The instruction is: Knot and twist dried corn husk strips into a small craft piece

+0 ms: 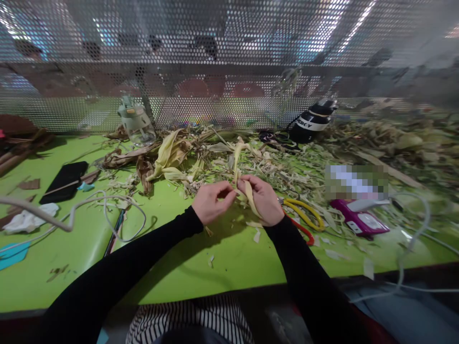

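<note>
Over the green table [229,267], both hands meet at a pale yellow strip of dried husk [250,195]. My right hand [263,200] is closed on the strip, which runs up past the fingertips and down across the palm. Thumb and index finger of my left hand [214,201] are pinched at the strip's left side, by the right fingertips. Beyond the hands lie yellow husk leaves [171,155] and many small husk scraps [272,167]. Just right of my right hand are scissors with yellow handles [304,212] and a red-handled tool [304,232].
A clear bottle [138,122] and a black bottle [311,123] stand near a perforated metal screen [215,71]. A black phone [65,181], a white cable [105,205] and tissue [30,219] lie left; a purple device [360,219] lies right. People show dimly behind the screen.
</note>
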The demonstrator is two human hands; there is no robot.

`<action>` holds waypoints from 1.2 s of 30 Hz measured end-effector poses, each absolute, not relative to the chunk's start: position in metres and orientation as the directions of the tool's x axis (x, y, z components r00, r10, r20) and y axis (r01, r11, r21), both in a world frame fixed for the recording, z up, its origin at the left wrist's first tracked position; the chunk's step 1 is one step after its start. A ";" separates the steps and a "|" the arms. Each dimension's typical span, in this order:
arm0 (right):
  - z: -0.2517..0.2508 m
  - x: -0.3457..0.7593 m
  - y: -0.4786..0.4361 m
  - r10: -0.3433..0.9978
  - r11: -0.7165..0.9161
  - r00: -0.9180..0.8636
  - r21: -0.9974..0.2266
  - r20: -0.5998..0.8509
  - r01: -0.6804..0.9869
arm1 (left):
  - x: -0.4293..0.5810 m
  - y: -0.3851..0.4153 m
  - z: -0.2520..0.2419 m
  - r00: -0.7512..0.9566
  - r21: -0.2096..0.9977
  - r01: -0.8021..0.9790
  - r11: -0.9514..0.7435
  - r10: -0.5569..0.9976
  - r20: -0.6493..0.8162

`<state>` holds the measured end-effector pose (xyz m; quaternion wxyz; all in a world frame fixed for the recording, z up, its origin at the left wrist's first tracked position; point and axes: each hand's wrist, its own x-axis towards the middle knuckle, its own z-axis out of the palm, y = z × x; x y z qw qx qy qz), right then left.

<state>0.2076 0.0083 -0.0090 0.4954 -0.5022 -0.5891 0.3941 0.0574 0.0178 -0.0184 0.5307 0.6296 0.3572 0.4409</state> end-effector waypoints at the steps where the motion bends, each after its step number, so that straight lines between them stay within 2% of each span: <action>1: -0.010 0.208 0.009 0.988 0.148 0.015 -0.980 0.151 0.130 | 0.060 0.017 -0.017 0.383 0.991 -0.129 -0.027 0.921 0.075; 4: -0.012 0.207 0.010 0.991 0.124 0.054 -0.992 0.125 0.028 | 0.064 0.018 -0.014 0.485 0.846 -0.365 0.388 0.855 -0.183; 7: -0.013 0.209 0.010 0.968 0.240 0.065 -0.971 0.241 0.013 | 0.063 0.022 -0.013 0.502 0.749 -0.431 0.504 0.823 -0.266; 11: -0.008 0.214 0.007 0.880 0.473 -0.072 -0.856 0.469 0.208 | 0.059 0.031 -0.015 0.407 0.715 -0.492 0.496 0.857 -0.315; 14: -0.004 0.217 0.006 0.857 0.515 -0.197 -0.766 0.477 0.384 | 0.057 0.034 -0.013 0.359 0.703 -0.518 0.487 0.870 -0.338; 16: -0.003 0.219 0.007 0.852 0.523 -0.244 -0.728 0.463 0.444 | 0.057 0.035 -0.010 0.359 0.700 -0.526 0.483 0.872 -0.332; 20: -0.003 0.222 0.008 0.853 0.521 -0.311 -0.728 0.419 0.446 | 0.057 0.031 -0.006 0.410 0.703 -0.513 0.493 0.860 -0.304; 23: -0.004 0.222 0.009 0.865 0.502 -0.283 -0.731 0.415 0.462 | 0.057 0.028 -0.006 0.468 0.731 -0.475 0.490 0.844 -0.261; 26: -0.004 0.222 0.008 0.843 0.537 -0.295 -0.680 0.450 0.499 | 0.057 0.027 -0.008 0.491 0.753 -0.453 0.477 0.839 -0.237; 32: 0.005 0.224 0.004 0.747 0.661 -0.520 -0.543 0.414 0.518 | 0.056 0.032 -0.013 0.467 0.754 -0.433 0.494 0.838 -0.281; 36: 0.004 0.222 0.003 0.762 0.637 -0.526 -0.584 0.379 0.503 | 0.056 0.033 -0.015 0.482 0.770 -0.392 0.504 0.825 -0.295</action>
